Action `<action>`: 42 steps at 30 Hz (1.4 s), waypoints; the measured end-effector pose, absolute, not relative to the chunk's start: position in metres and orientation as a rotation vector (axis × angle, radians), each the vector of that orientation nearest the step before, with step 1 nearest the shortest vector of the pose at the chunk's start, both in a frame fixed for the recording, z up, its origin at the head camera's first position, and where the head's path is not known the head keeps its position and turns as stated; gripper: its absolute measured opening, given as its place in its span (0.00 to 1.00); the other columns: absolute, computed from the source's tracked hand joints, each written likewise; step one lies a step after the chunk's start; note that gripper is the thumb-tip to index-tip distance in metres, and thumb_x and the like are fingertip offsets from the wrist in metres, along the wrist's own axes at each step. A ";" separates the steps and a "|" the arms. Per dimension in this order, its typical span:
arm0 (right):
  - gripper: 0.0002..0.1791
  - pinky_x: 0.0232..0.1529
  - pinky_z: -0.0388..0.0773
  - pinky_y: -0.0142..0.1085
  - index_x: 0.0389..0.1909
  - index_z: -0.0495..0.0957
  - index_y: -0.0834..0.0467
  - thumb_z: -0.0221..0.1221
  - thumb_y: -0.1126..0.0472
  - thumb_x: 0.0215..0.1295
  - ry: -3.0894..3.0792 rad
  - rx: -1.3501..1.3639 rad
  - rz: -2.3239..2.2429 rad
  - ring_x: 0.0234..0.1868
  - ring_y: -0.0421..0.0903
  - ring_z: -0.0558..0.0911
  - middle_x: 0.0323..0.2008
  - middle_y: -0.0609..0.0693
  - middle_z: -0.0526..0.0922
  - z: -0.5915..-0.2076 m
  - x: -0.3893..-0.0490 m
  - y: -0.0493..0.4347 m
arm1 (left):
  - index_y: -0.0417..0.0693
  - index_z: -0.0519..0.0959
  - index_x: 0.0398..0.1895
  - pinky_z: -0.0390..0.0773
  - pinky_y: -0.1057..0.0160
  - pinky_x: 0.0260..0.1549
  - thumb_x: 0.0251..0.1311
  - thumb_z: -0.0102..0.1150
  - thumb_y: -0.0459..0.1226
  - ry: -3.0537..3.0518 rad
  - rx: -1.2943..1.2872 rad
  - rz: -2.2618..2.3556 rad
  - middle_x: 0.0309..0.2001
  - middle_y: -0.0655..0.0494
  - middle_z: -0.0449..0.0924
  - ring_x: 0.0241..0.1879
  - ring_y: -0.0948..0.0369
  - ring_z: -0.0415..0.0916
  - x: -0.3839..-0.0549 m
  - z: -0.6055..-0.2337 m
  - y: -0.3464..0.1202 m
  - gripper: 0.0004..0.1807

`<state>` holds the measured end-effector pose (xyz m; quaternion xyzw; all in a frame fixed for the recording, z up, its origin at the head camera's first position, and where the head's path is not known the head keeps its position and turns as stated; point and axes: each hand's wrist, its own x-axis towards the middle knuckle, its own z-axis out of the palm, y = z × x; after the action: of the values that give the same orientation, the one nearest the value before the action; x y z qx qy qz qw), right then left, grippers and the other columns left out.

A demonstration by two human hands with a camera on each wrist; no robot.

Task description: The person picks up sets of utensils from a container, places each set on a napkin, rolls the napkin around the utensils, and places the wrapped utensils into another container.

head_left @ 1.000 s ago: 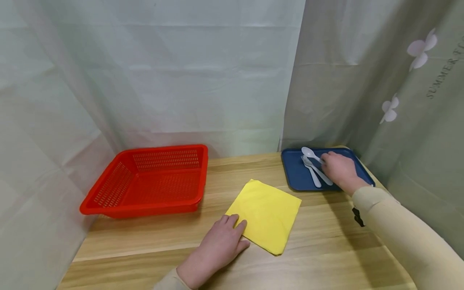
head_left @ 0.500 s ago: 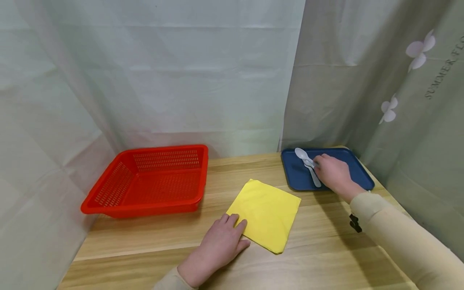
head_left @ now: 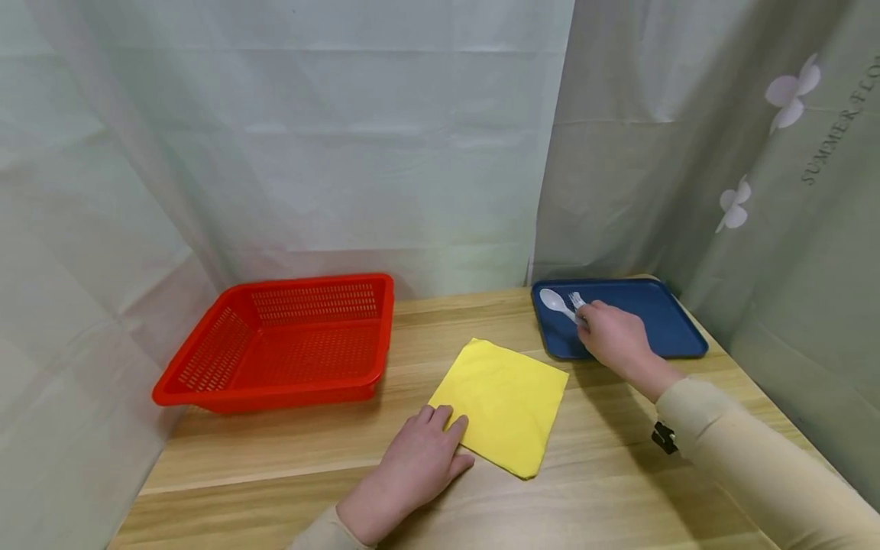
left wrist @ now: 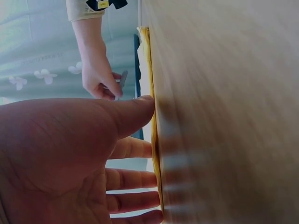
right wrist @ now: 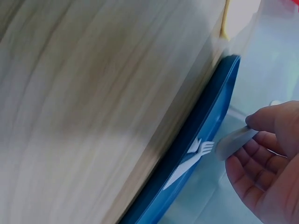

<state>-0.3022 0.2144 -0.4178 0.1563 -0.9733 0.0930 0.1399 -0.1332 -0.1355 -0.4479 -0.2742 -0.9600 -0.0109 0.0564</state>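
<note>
In the head view my right hand (head_left: 614, 332) pinches the handle of a white plastic spoon (head_left: 554, 299) over the blue tray (head_left: 663, 325). The right wrist view shows the spoon's handle (right wrist: 235, 142) between thumb and fingers, apart from the tray. A white fork (right wrist: 204, 149) lies on the tray, beside another small white piece (right wrist: 194, 145) whose kind I cannot tell. My left hand (head_left: 415, 458) rests on the near left edge of a folded yellow cloth (head_left: 509, 405), its fingers fairly straight, as the left wrist view also shows.
On the left of the wooden table (head_left: 275, 451) stands a red perforated plastic basket (head_left: 282, 399). Pale curtains (head_left: 385, 153) hang close behind the table and along both sides. The yellow cloth lies between basket and tray.
My right hand has moved left across the tray, carrying the spoon with it; the spoon's bowl is now left of the fork. The left hand has stayed in place on the cloth.
</note>
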 end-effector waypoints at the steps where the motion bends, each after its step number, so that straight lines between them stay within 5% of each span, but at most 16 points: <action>1: 0.08 0.24 0.78 0.46 0.49 0.88 0.62 0.68 0.65 0.73 -2.811 0.456 0.276 0.28 0.49 0.78 0.36 0.54 0.83 -0.418 -0.301 0.213 | 0.46 0.83 0.67 0.82 0.46 0.56 0.74 0.69 0.55 -2.910 -0.832 -0.031 0.61 0.44 0.81 0.56 0.46 0.77 -0.133 -0.448 -0.135 0.29; 13: 0.03 0.24 0.75 0.45 0.43 0.88 0.58 0.70 0.64 0.70 -2.802 0.499 0.344 0.29 0.48 0.77 0.33 0.50 0.82 -0.421 -0.286 0.183 | 0.46 0.83 0.66 0.82 0.46 0.55 0.74 0.68 0.55 -2.896 -0.831 -0.022 0.60 0.44 0.81 0.56 0.46 0.77 -0.133 -0.449 -0.136 0.29; 31: 0.06 0.26 0.77 0.39 0.44 0.89 0.56 0.74 0.62 0.69 -2.813 0.654 0.309 0.29 0.43 0.78 0.37 0.48 0.84 -0.430 -0.264 0.137 | 0.46 0.83 0.67 0.82 0.46 0.54 0.74 0.68 0.56 -2.899 -0.841 -0.018 0.60 0.44 0.81 0.56 0.46 0.77 -0.132 -0.449 -0.136 0.29; 42: 0.11 0.30 0.81 0.45 0.50 0.90 0.57 0.74 0.61 0.70 -2.901 0.669 0.242 0.31 0.46 0.80 0.38 0.50 0.86 -0.431 -0.253 0.108 | 0.47 0.83 0.67 0.82 0.45 0.54 0.74 0.68 0.56 -2.909 -0.839 -0.007 0.60 0.44 0.81 0.56 0.46 0.77 -0.132 -0.447 -0.136 0.30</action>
<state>-0.2534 0.1084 -0.4314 0.2232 -0.9683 0.0807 0.0774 -0.1325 -0.1358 -0.4475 -0.2767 -0.9593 -0.0021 0.0569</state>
